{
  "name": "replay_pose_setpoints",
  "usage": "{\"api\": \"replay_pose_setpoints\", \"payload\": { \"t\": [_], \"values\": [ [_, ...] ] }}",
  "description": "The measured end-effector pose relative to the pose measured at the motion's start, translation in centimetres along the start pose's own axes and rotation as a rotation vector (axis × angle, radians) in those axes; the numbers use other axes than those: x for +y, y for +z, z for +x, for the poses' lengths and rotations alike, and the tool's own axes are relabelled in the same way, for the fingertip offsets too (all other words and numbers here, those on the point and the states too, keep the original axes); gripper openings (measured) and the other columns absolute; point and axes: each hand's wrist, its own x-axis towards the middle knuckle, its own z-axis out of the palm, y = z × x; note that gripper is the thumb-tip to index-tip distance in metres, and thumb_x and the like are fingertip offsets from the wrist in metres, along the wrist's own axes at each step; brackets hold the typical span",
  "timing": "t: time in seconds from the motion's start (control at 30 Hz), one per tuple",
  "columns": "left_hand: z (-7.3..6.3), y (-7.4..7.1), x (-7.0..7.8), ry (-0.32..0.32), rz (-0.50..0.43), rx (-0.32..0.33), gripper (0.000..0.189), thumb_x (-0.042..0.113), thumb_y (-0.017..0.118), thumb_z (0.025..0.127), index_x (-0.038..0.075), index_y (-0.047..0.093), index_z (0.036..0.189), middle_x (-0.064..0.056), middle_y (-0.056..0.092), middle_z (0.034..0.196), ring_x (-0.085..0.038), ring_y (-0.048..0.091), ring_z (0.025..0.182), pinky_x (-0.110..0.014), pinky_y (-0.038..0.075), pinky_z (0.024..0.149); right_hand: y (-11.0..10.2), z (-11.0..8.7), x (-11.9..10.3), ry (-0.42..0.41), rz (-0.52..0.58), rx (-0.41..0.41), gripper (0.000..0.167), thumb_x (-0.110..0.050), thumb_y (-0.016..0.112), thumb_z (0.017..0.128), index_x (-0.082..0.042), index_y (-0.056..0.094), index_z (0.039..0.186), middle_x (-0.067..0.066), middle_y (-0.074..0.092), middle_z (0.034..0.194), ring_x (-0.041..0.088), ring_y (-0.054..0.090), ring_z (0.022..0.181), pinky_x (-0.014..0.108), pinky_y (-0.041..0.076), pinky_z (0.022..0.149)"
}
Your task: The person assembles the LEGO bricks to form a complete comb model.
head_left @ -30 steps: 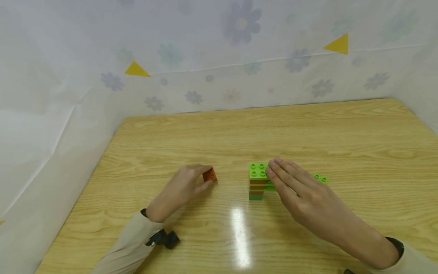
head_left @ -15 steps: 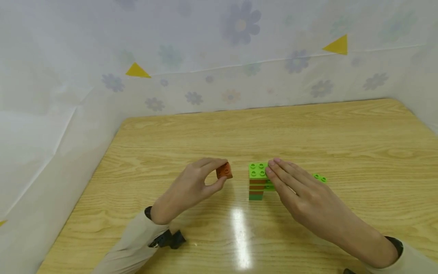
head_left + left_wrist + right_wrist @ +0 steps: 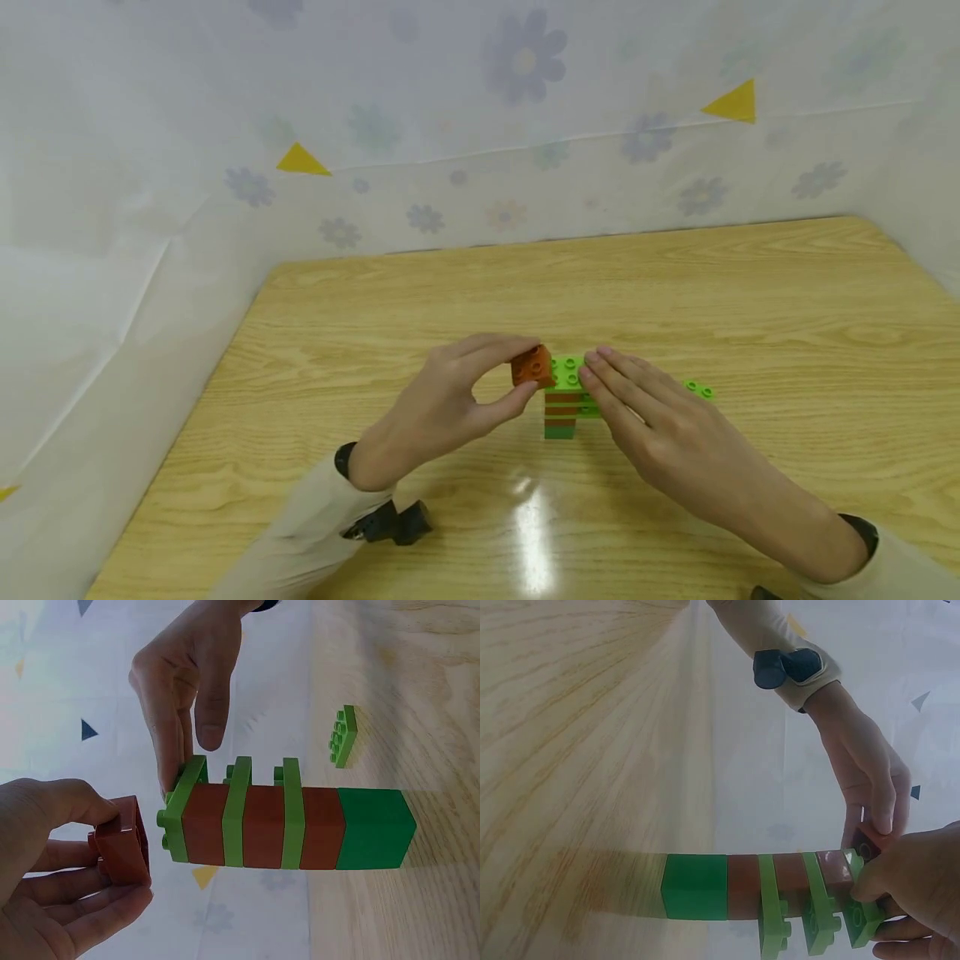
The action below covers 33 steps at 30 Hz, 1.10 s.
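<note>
My left hand pinches a reddish-brown toy brick between thumb and fingers, its studs turned toward the palm in the left wrist view. Right beside it stands a tower of toy bricks: a dark green brick at the base, then brown bricks alternating with light green plates that stick out to the right. A small gap parts the held brick from the top plate. Straight fingers of my right hand rest on the right part of that plate, hiding it from above. Its thumb hangs close to the plate's overhang.
A loose light green plate lies on the wooden table, to the right of the tower and partly behind the right hand in the head view. White flowered cloth hangs behind the table.
My left hand has carried the brown brick rightward, from well left of the tower to the left edge of its top plate. The right hand has stayed on the tower.
</note>
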Motion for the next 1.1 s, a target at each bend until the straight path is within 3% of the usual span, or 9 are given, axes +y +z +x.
{"api": "replay_pose_setpoints", "payload": {
  "t": [0.43,0.5,0.57,0.67,0.73,0.77,0.93,1.0,1.1],
  "values": [
    [0.9,1.4,-0.3,0.081,-0.049,0.076,0.037,0.004,0.077,0.082,-0.004,0.064,0.115,-0.016,0.069,0.111,-0.019,0.067,0.100,-0.021,0.051,0.090,0.2,-0.1,0.1,-0.018,-0.002,0.004,0.054,-0.011,0.011,0.107,0.013,0.055,0.127,0.027,0.055,0.132,0.039,0.054,0.121,0.047,0.052,0.090],
    [0.9,1.6,-0.4,0.089,-0.048,0.088,0.032,0.004,0.077,0.081,-0.003,0.066,0.111,-0.016,0.068,0.111,-0.021,0.067,0.102,-0.021,0.050,0.092,0.2,-0.1,0.1,-0.020,0.013,-0.005,0.038,-0.002,0.027,0.106,0.013,0.054,0.128,0.027,0.053,0.133,0.039,0.053,0.122,0.046,0.052,0.090],
    [0.9,1.7,-0.5,0.093,-0.052,0.092,0.027,0.004,0.077,0.081,-0.002,0.068,0.106,-0.017,0.068,0.112,-0.022,0.067,0.104,-0.021,0.050,0.093,0.1,-0.1,0.1,-0.018,0.027,-0.018,0.035,0.008,0.050,0.094,0.013,0.054,0.128,0.027,0.052,0.135,0.040,0.052,0.123,0.047,0.052,0.089],
    [0.8,1.8,-0.5,0.104,-0.059,0.089,0.025,0.003,0.076,0.082,-0.003,0.069,0.105,-0.018,0.068,0.112,-0.022,0.067,0.104,-0.021,0.050,0.092,-0.1,-0.2,0.1,-0.006,0.047,-0.031,0.071,0.015,0.074,0.061,0.012,0.053,0.129,0.027,0.051,0.136,0.040,0.051,0.124,0.047,0.053,0.088],
    [0.7,1.9,-0.6,0.117,-0.057,0.083,0.026,0.002,0.076,0.082,-0.004,0.068,0.106,-0.019,0.067,0.113,-0.022,0.067,0.104,-0.020,0.050,0.091,-0.1,-0.2,0.1,0.008,0.065,-0.027,0.081,0.016,0.079,0.053,0.011,0.054,0.130,0.026,0.051,0.136,0.039,0.052,0.123,0.046,0.053,0.088],
    [0.6,1.9,-0.6,0.126,-0.054,0.078,0.026,0.001,0.076,0.082,-0.005,0.068,0.107,-0.020,0.067,0.114,-0.023,0.067,0.104,-0.020,0.050,0.091,0.0,-0.2,0.2,0.014,0.080,-0.017,0.081,0.018,0.078,0.053,0.011,0.054,0.130,0.025,0.052,0.136,0.039,0.052,0.123,0.043,0.051,0.092],
    [0.4,2.1,-0.7,0.165,-0.022,0.046,0.032,0.000,0.075,0.081,-0.007,0.066,0.111,-0.022,0.063,0.120,-0.023,0.065,0.108,-0.019,0.049,0.092,0.5,-0.1,0.3,0.022,0.125,0.094,0.032,0.009,0.039,0.099,0.011,0.059,0.124,0.023,0.059,0.127,0.037,0.058,0.115,0.031,0.041,0.105],
    [0.3,2.1,-0.9,0.182,0.001,0.038,0.035,0.000,0.074,0.081,-0.008,0.065,0.114,-0.022,0.062,0.121,-0.024,0.064,0.109,-0.019,0.048,0.093,0.6,0.0,0.3,0.023,0.117,0.133,0.047,-0.006,0.020,0.107,0.010,0.061,0.121,0.023,0.062,0.123,0.037,0.060,0.112,0.032,0.044,0.102],
    [0.0,2.3,-1.1,0.217,0.053,0.037,0.038,0.000,0.073,0.081,-0.008,0.063,0.116,-0.023,0.060,0.123,-0.025,0.064,0.109,-0.019,0.048,0.094,0.8,0.1,0.3,0.031,0.111,0.156,0.047,-0.010,0.022,0.108,0.010,0.063,0.120,0.022,0.064,0.121,0.036,0.062,0.110,0.036,0.051,0.092]
  ]
}}
